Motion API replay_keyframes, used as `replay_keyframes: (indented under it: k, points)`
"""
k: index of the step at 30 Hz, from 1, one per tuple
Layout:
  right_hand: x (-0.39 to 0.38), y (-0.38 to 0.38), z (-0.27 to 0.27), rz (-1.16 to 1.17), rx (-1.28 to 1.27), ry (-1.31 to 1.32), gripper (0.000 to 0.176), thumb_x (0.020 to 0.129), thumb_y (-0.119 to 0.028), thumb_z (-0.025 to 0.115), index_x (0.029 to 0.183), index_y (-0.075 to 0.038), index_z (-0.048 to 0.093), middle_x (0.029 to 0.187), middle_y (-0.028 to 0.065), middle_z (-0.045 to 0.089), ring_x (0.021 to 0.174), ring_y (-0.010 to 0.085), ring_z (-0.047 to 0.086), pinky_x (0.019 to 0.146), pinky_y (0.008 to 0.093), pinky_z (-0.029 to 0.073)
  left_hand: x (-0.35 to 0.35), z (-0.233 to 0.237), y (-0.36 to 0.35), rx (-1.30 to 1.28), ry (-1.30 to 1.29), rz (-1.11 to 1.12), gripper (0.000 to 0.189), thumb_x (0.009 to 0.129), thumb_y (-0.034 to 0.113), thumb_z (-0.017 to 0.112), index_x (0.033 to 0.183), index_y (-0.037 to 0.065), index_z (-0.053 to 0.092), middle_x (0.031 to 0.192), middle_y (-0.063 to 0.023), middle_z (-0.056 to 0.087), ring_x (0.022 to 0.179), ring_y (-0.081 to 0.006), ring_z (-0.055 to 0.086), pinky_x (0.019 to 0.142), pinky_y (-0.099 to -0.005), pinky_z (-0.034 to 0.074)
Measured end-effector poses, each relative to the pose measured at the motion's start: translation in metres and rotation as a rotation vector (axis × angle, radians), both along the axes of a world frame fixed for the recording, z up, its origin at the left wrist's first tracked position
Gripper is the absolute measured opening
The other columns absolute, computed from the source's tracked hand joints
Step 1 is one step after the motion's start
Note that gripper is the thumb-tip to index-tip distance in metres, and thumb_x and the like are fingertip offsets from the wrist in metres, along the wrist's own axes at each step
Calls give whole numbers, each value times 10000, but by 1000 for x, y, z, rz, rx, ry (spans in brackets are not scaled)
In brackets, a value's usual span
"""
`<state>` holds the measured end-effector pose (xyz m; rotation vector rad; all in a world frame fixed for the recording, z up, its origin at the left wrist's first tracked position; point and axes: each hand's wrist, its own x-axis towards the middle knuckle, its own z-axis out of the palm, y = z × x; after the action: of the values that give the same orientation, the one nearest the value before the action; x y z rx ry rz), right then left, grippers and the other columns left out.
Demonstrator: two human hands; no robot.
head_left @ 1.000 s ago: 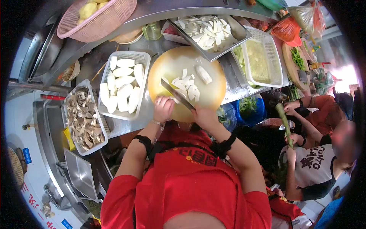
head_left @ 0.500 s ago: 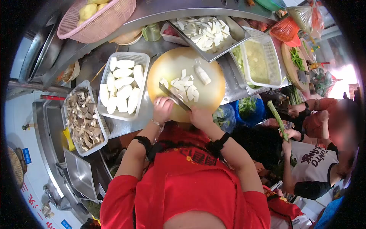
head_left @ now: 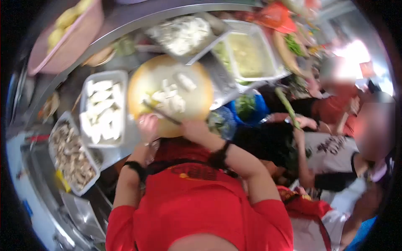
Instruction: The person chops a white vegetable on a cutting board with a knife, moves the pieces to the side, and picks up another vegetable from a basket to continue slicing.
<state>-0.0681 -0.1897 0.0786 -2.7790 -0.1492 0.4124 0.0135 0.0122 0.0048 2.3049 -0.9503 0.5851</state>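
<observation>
The view is blurred by motion. My right hand is closed around the handle of a knife, whose blade slants up to the left over a round cutting board. My left hand is at the board's lower left edge, just below the blade; its fingers are curled, and what they hold, if anything, is hidden. White slices lie scattered beyond the knife, with a larger white piece at their upper right.
Left of the board stand a basket of white pieces and a basket of sliced mushrooms. A metal tray of white slices overhangs the board's far edge. Co-workers stand at the right, one holding a long green stalk.
The whole view has shifted and turned, so the board and baskets appear further left. More of the people at the right shows. My right hand still grips the knife.
</observation>
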Motion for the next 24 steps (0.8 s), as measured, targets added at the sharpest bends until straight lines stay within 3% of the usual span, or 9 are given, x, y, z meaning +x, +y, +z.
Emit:
replay_keyframes:
  k: [1,3,4,6,10,12,18,20,24]
  points:
    - [2,5,-6,-40,33,-5,218,782,-200,492,757,-50,648,710,163,644,634,319,641,553,464,507,-2,-12,2,77,27,32,113,718,79,603,829,58,598,927,-89,580,905,-287,539,831,-423,417]
    - [3,8,-9,-92,46,-91,174,752,-218,527,742,-85,639,703,128,634,625,308,632,535,433,508,0,-22,2,-18,43,50,99,778,73,589,876,57,593,960,-107,568,926,-303,527,853,-430,401]
    - [6,9,4,-154,95,-135,178,757,-221,528,762,-83,640,705,137,632,628,316,630,547,442,506,2,-19,-2,-34,47,36,101,785,71,591,884,56,591,964,-106,565,927,-304,525,854,-426,397]
    - [6,7,-26,-159,106,-131,215,784,-248,529,816,-62,633,694,159,623,629,335,623,557,457,497,-2,-11,1,-34,83,30,111,789,65,596,899,52,586,972,-107,557,930,-307,521,855,-423,391]
    - [5,-9,-9,-210,109,-90,243,809,-281,528,823,-54,613,683,160,621,620,338,617,553,452,492,0,-18,0,-51,77,50,118,791,61,595,908,48,583,990,-121,546,940,-315,510,859,-428,382]
    - [7,-15,-5,-214,51,-20,254,814,-278,518,905,-53,592,725,140,642,649,321,634,565,437,496,1,-20,-2,-66,51,35,124,791,61,593,913,45,581,996,-130,544,947,-321,504,856,-432,382]
    - [2,-6,27,-256,149,0,265,824,-272,481,898,-50,606,726,149,646,669,319,645,592,425,515,0,-28,4,-36,72,73,127,791,75,590,912,38,579,1003,-134,547,956,-328,502,853,-441,390]
    - [-2,-1,-17,-154,53,53,272,856,-307,458,852,-65,582,708,157,636,639,329,635,560,460,505,0,-28,2,-10,60,75,130,787,85,588,908,40,583,995,-135,548,957,-327,506,842,-439,400]
    - [-1,-1,-2,-221,77,68,292,867,-329,434,890,-70,567,742,180,635,680,354,629,606,475,497,-3,-13,-1,1,22,95,108,756,93,604,856,52,603,934,-109,561,891,-281,546,809,-404,419]
